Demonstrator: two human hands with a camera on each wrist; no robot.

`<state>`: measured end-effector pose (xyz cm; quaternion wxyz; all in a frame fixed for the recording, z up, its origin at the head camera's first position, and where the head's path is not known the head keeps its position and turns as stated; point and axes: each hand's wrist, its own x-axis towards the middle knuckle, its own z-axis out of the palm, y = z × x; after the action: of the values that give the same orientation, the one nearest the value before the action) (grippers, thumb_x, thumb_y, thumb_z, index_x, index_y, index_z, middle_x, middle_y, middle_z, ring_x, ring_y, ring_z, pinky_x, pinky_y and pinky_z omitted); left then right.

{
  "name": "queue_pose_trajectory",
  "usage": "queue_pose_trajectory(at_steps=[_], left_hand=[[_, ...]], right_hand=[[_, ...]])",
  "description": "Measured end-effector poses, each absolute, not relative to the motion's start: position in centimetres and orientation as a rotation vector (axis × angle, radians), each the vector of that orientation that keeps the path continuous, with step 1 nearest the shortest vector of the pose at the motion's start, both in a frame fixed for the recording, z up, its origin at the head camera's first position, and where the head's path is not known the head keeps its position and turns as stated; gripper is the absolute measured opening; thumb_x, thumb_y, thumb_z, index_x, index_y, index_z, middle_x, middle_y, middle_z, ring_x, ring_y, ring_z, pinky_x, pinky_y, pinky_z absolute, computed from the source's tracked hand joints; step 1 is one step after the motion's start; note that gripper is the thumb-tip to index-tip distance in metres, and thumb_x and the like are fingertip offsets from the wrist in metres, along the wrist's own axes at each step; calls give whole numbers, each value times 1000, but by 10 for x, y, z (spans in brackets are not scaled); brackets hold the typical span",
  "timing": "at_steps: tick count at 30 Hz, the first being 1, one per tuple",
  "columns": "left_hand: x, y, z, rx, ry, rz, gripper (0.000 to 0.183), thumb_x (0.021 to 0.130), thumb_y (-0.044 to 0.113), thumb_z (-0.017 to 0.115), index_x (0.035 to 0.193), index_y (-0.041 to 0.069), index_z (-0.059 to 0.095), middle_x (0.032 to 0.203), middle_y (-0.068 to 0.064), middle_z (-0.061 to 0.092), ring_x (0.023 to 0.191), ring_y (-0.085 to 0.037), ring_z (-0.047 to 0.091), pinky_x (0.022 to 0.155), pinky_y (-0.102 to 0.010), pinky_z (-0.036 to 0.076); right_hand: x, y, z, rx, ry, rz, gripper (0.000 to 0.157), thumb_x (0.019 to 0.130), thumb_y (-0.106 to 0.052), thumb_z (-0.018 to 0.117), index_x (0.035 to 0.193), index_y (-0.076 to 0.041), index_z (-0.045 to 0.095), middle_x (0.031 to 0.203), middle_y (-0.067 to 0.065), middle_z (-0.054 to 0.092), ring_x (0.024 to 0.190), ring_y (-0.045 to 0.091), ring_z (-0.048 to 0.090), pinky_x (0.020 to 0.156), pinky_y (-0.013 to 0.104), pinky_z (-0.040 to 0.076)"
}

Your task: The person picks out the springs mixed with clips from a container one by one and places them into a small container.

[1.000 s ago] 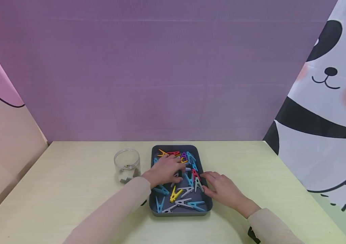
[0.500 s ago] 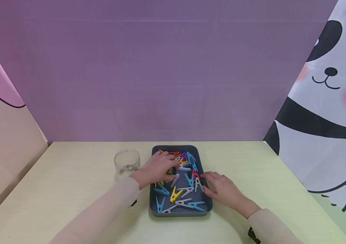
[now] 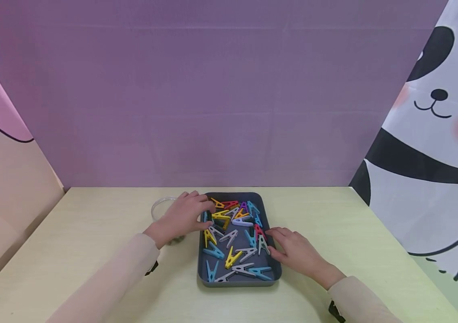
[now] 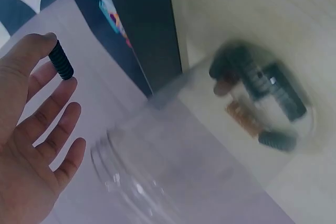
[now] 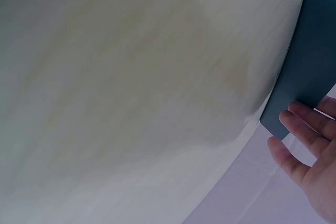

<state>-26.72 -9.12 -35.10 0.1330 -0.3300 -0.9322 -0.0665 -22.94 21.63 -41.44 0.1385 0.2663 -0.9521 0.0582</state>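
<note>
My left hand (image 3: 184, 214) pinches a small dark ribbed spring (image 4: 62, 61) between thumb and fingertips. In the head view it hovers over the left rim of the grey tray (image 3: 240, 284) and covers most of the clear jar (image 3: 158, 206). The left wrist view shows dark springs (image 4: 286, 95) and an orange spring (image 4: 243, 119) in the jar. Clothespins in several colours, such as a yellow clothespin (image 3: 231, 259), lie in the tray, with a yellow spring (image 3: 226, 224) among them. My right hand (image 3: 301, 252) rests its extended fingertips against the tray's right side.
A pale wooden table (image 3: 91, 251) bears the tray and the jar. Behind it hangs a purple backdrop (image 3: 213, 98), with a panda-print sheet (image 3: 435, 188) on the right.
My left hand has moved left from the middle of the tray toward the jar, uncovering clothespins and springs. The right hand has stayed at the tray's side.
</note>
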Motion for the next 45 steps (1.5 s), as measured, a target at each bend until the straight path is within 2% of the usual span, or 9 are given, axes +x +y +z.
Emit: queue_pose_trajectory(at_steps=[9,15,25,31,45], left_hand=[[-265,-119,-343,-840,-2690,-196,26,78,38,68,100,23,65,97,6,62,90,-17,52,83,-37,42],[-264,-135,-340,-784,-2661,-271,24,77,35,70,97,22,65,95,5,63,97,-19,52,87,-41,41],[-264,-159,-345,-713,-2649,-323,25,76,34,72,96,19,66,90,5,63,92,-20,53,80,-41,42],[-267,-167,-355,-661,-2684,-320,25,76,33,71,96,19,66,88,6,62,86,-19,51,72,-38,40],[-274,-170,-360,-650,-2687,-317,25,75,31,73,95,17,66,88,4,64,85,-20,51,72,-38,40]], right_hand=[[-229,217,-415,770,-2754,174,39,84,-31,60,116,-8,58,117,8,60,107,23,57,85,41,48],[-228,217,-414,778,-2741,170,39,84,-31,60,116,-8,58,116,8,61,105,23,58,83,41,49],[-228,218,-413,786,-2728,158,39,84,-31,60,115,-8,58,115,8,61,105,23,58,82,41,49],[-228,217,-414,772,-2744,164,39,84,-31,60,116,-8,58,116,8,61,106,23,58,83,41,49],[-229,217,-413,783,-2731,167,39,84,-31,60,115,-8,58,115,8,61,105,23,58,83,41,49]])
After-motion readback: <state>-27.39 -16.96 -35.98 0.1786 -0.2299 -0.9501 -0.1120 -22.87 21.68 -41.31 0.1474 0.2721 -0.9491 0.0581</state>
